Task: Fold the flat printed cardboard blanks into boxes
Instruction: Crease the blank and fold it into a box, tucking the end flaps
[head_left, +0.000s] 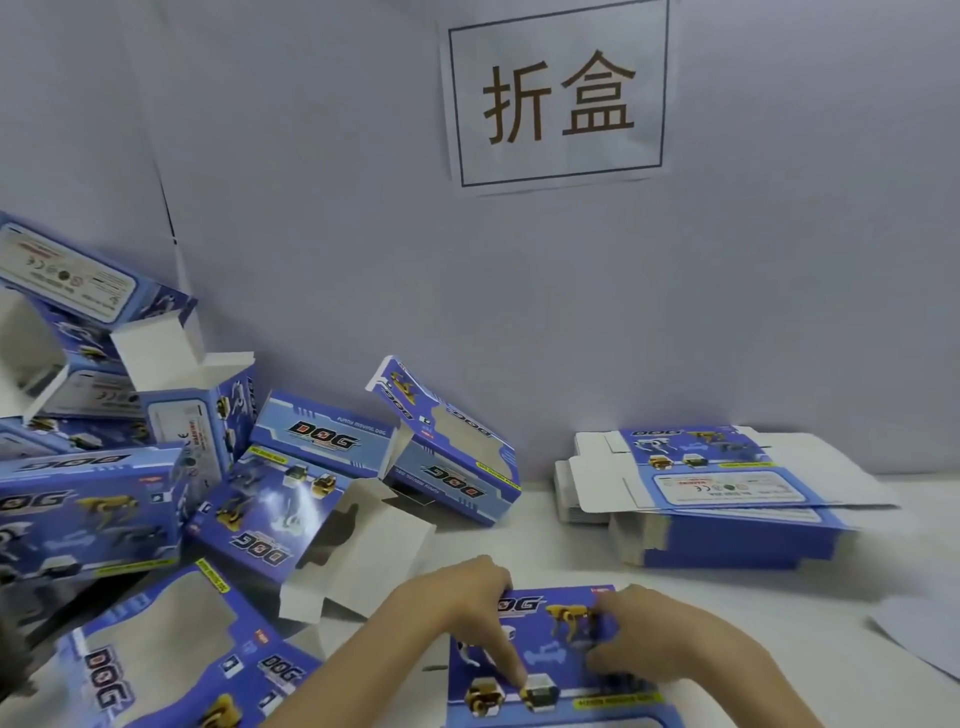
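Starting at the left, a heap of folded blue cardboard boxes (270, 499) with open white flaps lies on the white table (737, 618), so a good part of the work seems done. Just right of it the left hand (457, 605) comes in. Its fingers are curled over the far left corner of the flat blue printed cardboard blank (553, 657), and one long digit, I think the thumb, lies straight on the printed face and presses it down. This blank lies flat on the table at the near edge, between and under both hands. The right hand (660, 642) rests on its right part with bent fingers (597, 613), the tips touching the print near the far edge; I cannot tell if they hook the edge or only press. Well apart, at the far right, waits a stack of flat blue cardboard blanks (727, 483). I judge the step is the very beginning of one box: the next move asks to lift the far edge and push the blank open into a tube, with care not to crease the panels.
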